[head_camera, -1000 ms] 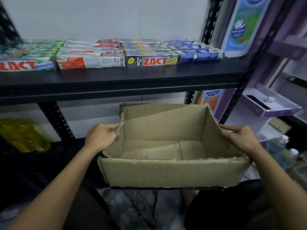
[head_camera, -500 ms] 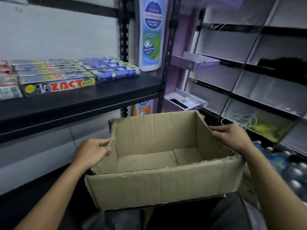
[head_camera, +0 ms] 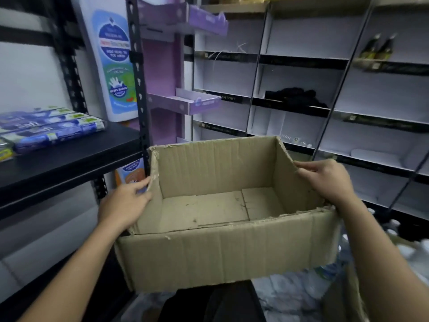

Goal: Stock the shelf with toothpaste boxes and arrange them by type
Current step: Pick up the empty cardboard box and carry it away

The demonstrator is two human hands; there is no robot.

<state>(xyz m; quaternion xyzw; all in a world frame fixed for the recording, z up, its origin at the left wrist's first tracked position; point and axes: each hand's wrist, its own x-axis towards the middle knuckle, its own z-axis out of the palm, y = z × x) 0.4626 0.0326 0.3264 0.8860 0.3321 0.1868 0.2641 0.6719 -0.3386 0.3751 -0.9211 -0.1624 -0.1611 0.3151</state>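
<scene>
An open brown cardboard box [head_camera: 222, 254] with torn rims hangs in front of me, and nothing lies inside it. My left hand [head_camera: 125, 203] grips its left wall, the fingers curled over the rim. My right hand [head_camera: 329, 180] holds the right wall near the back corner. At the far left, blue-and-white toothpaste boxes [head_camera: 53, 131] lie in a row on the black shelf [head_camera: 76, 159]. Only the right end of that row shows.
A black perforated upright [head_camera: 139, 89] stands just left of the box. Behind it is a purple display stand [head_camera: 185, 103]. White shelving [head_camera: 301, 89] with dark bottles fills the right. Packs of water bottles [head_camera: 394, 240] lie low on the right.
The view has swung right with the box in both hands. The toothpaste rows slid off to the left edge, and the white shelving came into view.
</scene>
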